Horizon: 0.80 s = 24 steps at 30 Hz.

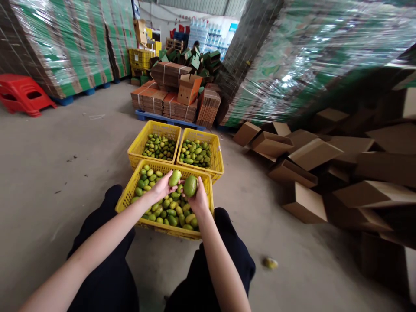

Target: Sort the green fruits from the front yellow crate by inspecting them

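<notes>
Just above the near yellow crate (125, 197), my left hand (161, 187) holds a light green mango (174, 178) between thumb and fingers. Close beside it, my right hand (199, 198) grips a larger, darker green mango (190, 186) with a speckled skin. The two fruits are held a little apart, side by side. Under my hands, the crate is filled with many green and yellowish mangoes (172, 212). Some of my fingers are hidden behind the held fruit.
Two more yellow crates (136, 149) of the fruit stand just beyond. Behind them, flattened cartons (152, 102) are stacked on a blue pallet (146, 116). Open cardboard boxes (307, 203) are heaped at right. A red stool (26, 93) stands left; a fruit (270, 262) lies on the floor.
</notes>
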Available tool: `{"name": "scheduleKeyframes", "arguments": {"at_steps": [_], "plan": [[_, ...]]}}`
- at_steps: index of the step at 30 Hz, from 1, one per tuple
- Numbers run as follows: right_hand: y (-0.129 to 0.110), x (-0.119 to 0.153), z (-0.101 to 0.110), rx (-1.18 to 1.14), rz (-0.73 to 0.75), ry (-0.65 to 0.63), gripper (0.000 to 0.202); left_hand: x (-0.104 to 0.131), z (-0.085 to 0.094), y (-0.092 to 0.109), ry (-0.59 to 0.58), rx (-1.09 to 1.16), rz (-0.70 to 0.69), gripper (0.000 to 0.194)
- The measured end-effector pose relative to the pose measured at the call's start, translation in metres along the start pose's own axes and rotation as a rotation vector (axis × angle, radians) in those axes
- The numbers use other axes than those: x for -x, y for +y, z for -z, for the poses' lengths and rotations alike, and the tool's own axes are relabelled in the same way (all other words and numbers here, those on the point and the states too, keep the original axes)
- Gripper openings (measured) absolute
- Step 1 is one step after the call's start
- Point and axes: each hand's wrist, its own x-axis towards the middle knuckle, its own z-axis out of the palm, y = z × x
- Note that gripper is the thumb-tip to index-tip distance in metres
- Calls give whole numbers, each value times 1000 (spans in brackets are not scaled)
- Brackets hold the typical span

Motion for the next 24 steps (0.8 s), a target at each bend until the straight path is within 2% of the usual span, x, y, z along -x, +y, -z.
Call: {"name": "scheduleKeyframes", "arguments": {"at_steps": [2, 3, 5, 9, 11, 13, 16, 19, 21, 24], "plan": [[1, -1, 2, 39, 12, -55, 33, -1, 2, 0, 4, -48, -44, 33], [3, 0, 3, 77, 65, -49, 31, -2, 4, 0, 14, -94, -85, 28], [5, 0, 4, 210, 273, 20, 36, -2, 7, 0, 40, -226, -230, 25], [7, 3, 6, 575, 741, 132, 55, -2, 12, -1, 23, -485, -546, 42], [7, 4, 6, 694, 877, 127, 49, -2, 14, -1, -16, -569, -621, 46], [6, 5, 5, 751, 949, 122, 42, -2, 14, 0, -40, -621, -672, 46], [5, 8, 2, 744, 941, 130, 39, 0, 12, 3, -38, -639, -677, 46], [2, 13, -1, 643, 804, 120, 42, 4, 8, 7, -12, -577, -607, 49], [0, 17, -4, 516, 686, 122, 46, 7, 6, 9, 23, -484, -533, 49], [-4, 19, -6, 272, 515, 162, 42, 10, 4, 10, 69, -297, -334, 36]]}}
